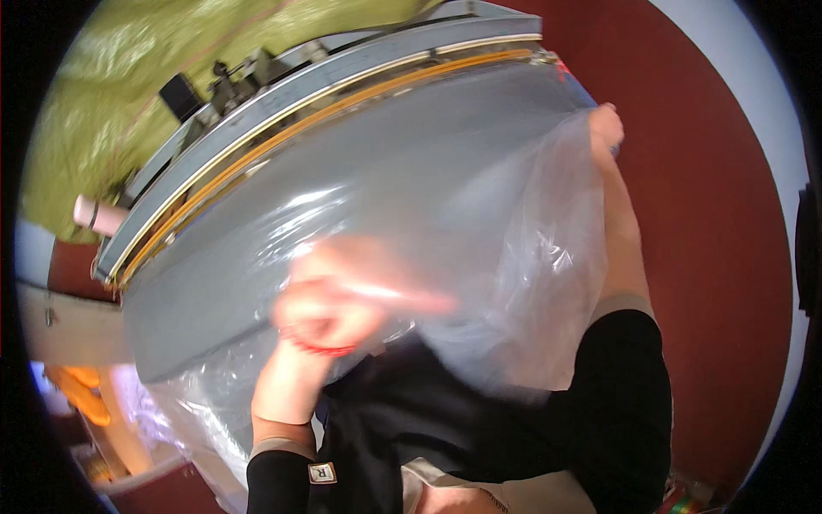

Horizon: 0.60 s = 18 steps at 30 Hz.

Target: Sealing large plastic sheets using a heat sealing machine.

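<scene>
Across the grey worktop [419, 116], clear plastic sheet [548, 223] spans most of the length, its near side draping toward the wearer. Right hand [606, 127] grips the sheet's edge by the far right corner; left hand [334, 300] blurs over the middle, hold unclear. Spreading looks partway: left stretch fairly flat, right side loose, creased, likely unfinished. Metal rail [342, 75] limits the far edge; dark red floor [711, 223] gives room rightward.

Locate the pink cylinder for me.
In the head view, the pink cylinder is at far left, beside the left end of the long grey rail, near the yellow-green sheeting.
</scene>
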Each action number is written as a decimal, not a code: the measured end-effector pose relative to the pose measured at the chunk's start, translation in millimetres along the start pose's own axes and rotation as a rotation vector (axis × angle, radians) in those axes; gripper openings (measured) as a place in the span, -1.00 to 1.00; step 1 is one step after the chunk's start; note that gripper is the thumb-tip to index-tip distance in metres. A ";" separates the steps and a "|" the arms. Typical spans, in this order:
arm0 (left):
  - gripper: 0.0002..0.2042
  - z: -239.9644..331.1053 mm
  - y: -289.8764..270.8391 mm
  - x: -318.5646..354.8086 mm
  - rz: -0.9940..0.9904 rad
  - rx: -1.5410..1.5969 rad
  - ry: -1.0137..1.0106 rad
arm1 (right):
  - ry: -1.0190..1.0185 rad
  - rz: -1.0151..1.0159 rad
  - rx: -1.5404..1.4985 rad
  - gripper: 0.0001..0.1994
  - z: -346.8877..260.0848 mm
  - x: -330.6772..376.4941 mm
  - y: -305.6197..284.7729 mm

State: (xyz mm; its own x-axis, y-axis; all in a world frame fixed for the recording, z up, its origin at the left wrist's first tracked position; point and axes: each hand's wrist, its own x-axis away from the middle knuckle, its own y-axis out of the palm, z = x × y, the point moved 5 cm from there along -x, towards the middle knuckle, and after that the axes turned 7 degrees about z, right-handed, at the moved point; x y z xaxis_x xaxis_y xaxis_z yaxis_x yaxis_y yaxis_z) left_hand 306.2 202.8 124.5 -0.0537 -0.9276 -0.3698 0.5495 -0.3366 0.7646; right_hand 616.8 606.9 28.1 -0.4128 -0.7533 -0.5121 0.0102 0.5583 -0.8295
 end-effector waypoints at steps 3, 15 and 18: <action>-0.39 117.6 40.2 40.1 -0.248 0.156 0.525 | -0.020 0.006 -0.003 -0.74 5.0 1.4 -11.0; -0.77 32.6 -66.4 157.3 0.865 -1.024 -0.163 | -0.117 -0.050 -0.049 -0.72 -12.2 7.1 1.1; -0.50 174.4 -20.5 179.4 1.027 -0.474 0.626 | -0.061 -0.062 -0.002 -0.70 7.8 3.0 -2.4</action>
State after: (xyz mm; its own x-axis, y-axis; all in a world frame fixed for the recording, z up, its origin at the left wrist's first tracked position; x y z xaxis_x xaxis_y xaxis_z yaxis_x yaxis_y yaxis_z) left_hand 139.8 15.1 134.6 0.8934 -0.4492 -0.0092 0.3537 0.6905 0.6310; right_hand 622.6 600.5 26.8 -0.3561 -0.8063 -0.4722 -0.0154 0.5104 -0.8598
